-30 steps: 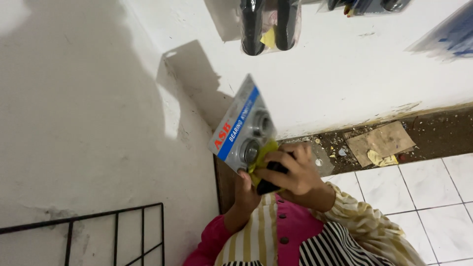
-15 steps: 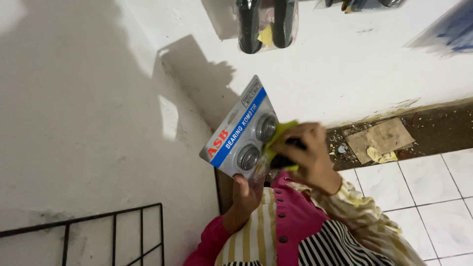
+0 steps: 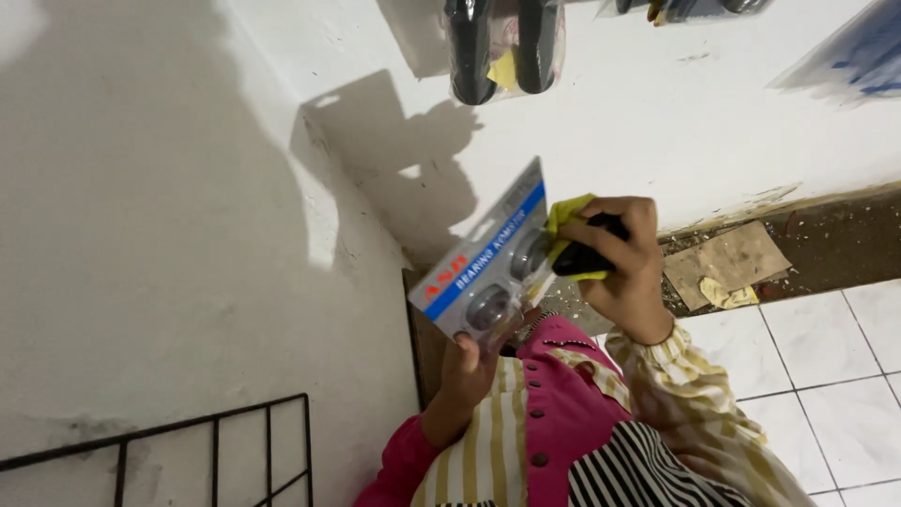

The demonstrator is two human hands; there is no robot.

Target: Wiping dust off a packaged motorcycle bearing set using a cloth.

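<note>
Left hand [image 3: 466, 364], right hand [image 3: 621, 268] on blister pack [image 3: 488, 268]

Support surface = floor [image 3: 845, 347], white square tiles with dark grout lines. Along the wall base the tiling stops at a bare dirt strip [image 3: 835, 239], dark and littered with small debris. Flat brown cardboard piece [image 3: 727, 263] lies across that strip's edge. Crumpled yellow scrap [image 3: 730, 297] sits touching the cardboard's lower side, right at the tile edge.

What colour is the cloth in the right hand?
Yellow-green; the cloth is bunched in the right hand against the blister pack, seen in the head view.
</note>
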